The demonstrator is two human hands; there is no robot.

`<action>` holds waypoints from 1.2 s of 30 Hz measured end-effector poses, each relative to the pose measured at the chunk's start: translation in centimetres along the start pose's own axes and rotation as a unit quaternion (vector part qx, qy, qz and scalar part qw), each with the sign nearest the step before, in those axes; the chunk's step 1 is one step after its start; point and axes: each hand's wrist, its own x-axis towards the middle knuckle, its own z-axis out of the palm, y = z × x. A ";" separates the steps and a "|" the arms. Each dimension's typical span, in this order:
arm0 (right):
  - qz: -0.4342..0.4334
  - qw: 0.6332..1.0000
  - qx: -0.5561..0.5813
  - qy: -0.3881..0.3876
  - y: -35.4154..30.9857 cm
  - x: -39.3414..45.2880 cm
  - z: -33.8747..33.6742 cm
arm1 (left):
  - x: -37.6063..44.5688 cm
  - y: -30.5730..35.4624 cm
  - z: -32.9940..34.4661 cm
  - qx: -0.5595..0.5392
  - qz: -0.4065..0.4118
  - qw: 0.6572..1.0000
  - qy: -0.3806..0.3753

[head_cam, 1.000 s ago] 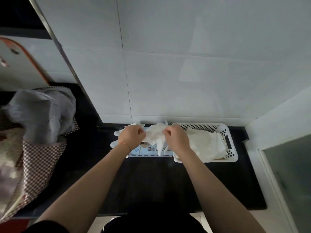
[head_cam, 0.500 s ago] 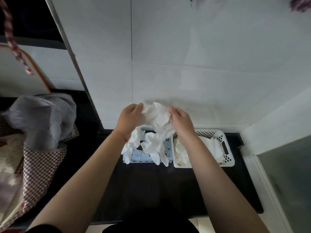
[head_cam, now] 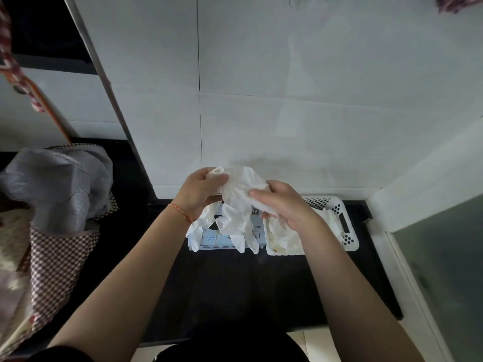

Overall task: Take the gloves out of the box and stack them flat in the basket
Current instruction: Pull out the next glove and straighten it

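Together our left hand (head_cam: 200, 189) and right hand (head_cam: 283, 203) grip 1 crumpled white glove (head_cam: 239, 194) above the glove box (head_cam: 222, 239), beside the basket (head_cam: 349, 232).

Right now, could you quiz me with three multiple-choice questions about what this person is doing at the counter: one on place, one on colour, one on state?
1. Where is the basket?
A. right of the box
B. left of it
C. on top of it

2. What colour are the gloves?
A. blue
B. white
C. black

3. The gloves in the hands are:
A. lying flat
B. folded in the box
C. bunched, fingers dangling

Key: A, basket sits right of the box; B, they show white; C, left hand and right hand hold them crumpled above the box.
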 end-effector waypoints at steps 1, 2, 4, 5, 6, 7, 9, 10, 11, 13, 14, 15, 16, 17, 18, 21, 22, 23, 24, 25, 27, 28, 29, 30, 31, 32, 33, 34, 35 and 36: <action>0.014 1.000 -0.001 0.017 0.5 0.3 -0.1 | -0.1 0.3 0.1 0.006 0.011 1.000 0.010; 0.031 0.999 0.005 0.038 0.7 0.4 -0.1 | -0.2 0.6 0.3 0.010 0.019 1.000 0.017; 0.048 0.994 -0.019 0.100 0.9 0.4 -0.1 | -0.4 1.3 0.6 0.021 0.029 0.999 0.032; 0.047 0.988 -0.041 0.138 0.9 0.4 -0.1 | -0.4 1.5 0.8 0.033 0.032 0.998 0.037; 0.032 0.982 -0.056 0.175 0.7 0.3 -0.1 | -0.4 1.7 1.0 0.045 0.033 0.998 0.039; 0.003 0.976 -0.063 0.210 0.6 0.1 -0.1 | -0.5 1.9 1.2 0.060 0.033 0.997 0.038; -0.058 0.976 -0.043 0.207 -0.3 -0.5 0.0 | -0.9 2.1 2.0 0.073 0.033 0.997 0.019; -0.078 0.984 -0.019 0.160 -1.0 -1.0 0.2 | -1.1 2.2 2.5 0.068 0.028 0.997 -0.008; -0.093 0.991 -0.004 0.101 -1.5 -1.4 0.4 | -1.5 2.3 3.1 0.065 0.020 0.997 -0.045; -0.116 0.993 -0.022 0.025 -2.3 -2.1 0.9 | -2.2 2.6 3.9 0.065 -0.012 0.990 -0.125; -0.119 0.992 -0.032 0.023 -2.3 -2.0 1.0 | -2.4 2.7 4.1 0.068 -0.029 0.986 -0.151; -0.117 0.992 -0.039 0.039 -2.1 -1.8 1.0 | -2.4 2.7 4.0 0.077 -0.037 0.983 -0.162; -0.115 0.990 -0.048 0.063 -1.9 -1.6 0.9 | -2.3 2.7 3.9 0.087 -0.037 0.983 -0.155; -0.113 0.988 -0.060 0.083 -1.6 -1.4 0.7 | -2.1 2.6 3.6 0.103 -0.025 0.986 -0.132; -0.109 0.987 -0.069 0.094 -1.4 -1.3 0.3 | -1.9 2.4 3.4 0.121 -0.005 0.988 -0.096; -0.102 0.986 -0.113 0.063 -1.4 -2.0 -0.7 | -0.8 1.3 2.7 0.161 0.089 0.983 0.005; -0.106 0.984 -0.138 0.039 -1.5 -2.3 -0.9 | -0.6 1.2 2.5 0.183 0.113 0.977 -0.014; -0.112 0.980 -0.161 0.017 -1.7 -2.6 -1.1 | -0.4 1.2 2.4 0.218 0.128 0.965 -0.069; -0.119 0.977 -0.179 0.001 -2.0 -2.9 -1.2 | -0.3 1.2 2.6 0.258 0.131 0.948 -0.136; -0.128 0.974 -0.188 -0.005 -2.2 -3.1 -1.3 | -0.2 1.1 3.1 0.301 0.121 0.926 -0.192; -0.141 0.971 -0.194 0.008 -2.5 -3.3 -1.8 | 0.0 0.6 3.9 0.366 0.092 0.899 -0.224; -0.139 0.972 -0.190 0.025 -2.6 -3.5 -2.1 | 0.3 0.2 4.4 0.375 0.082 0.899 -0.210; -0.137 0.973 -0.182 0.044 -2.6 -3.6 -2.5 | 0.6 -0.1 4.7 0.375 0.080 0.902 -0.198; -0.132 0.974 -0.174 0.064 -2.6 -3.7 -3.0 | 0.9 -0.5 5.0 0.374 0.080 0.903 -0.193; -0.129 0.974 -0.169 0.081 -2.4 -3.7 -3.5 | 1.2 -0.8 5.2 0.372 0.075 0.904 -0.198; -0.126 0.973 -0.166 0.094 -2.2 -3.6 -3.9 | 1.4 -0.9 5.5 0.355 0.067 0.909 -0.207; -0.123 0.973 -0.164 0.102 -1.8 -3.6 -4.6 | 1.7 -1.0 6.0 0.327 0.055 0.917 -0.224; -0.121 0.974 -0.163 0.106 -1.6 -3.6 -4.8 | 1.7 -0.9 6.2 0.292 0.049 0.925 -0.237; -0.117 0.974 -0.159 0.109 -1.2 -3.6 -5.4 | 2.0 -1.0 7.0 0.258 0.043 0.931 -0.255; -0.115 0.975 -0.156 0.108 -0.9 -3.5 -5.7 | 2.0 -1.0 7.5 0.232 0.039 0.934 -0.268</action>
